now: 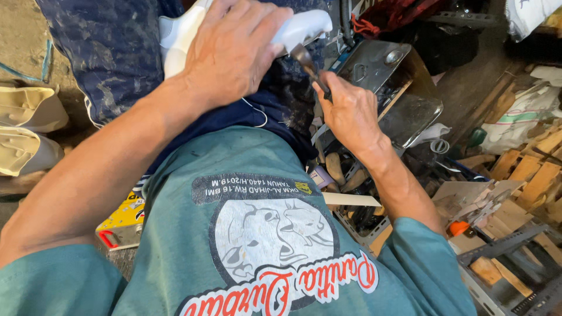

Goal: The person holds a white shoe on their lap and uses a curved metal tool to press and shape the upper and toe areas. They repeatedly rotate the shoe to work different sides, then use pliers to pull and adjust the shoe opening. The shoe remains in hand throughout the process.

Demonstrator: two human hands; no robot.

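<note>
My left hand presses down on a white shoe that rests on my lap, over dark blue spattered trousers. My right hand grips a small metal tool whose tip meets the underside of the shoe near its toe. Most of the shoe is hidden under my left hand. My teal printed shirt fills the lower part of the view.
Two cream shoes lie on the floor at the left. An open metal box with tools stands beyond my right hand. Wood blocks and scraps pile up at the right. A yellow object lies under my left arm.
</note>
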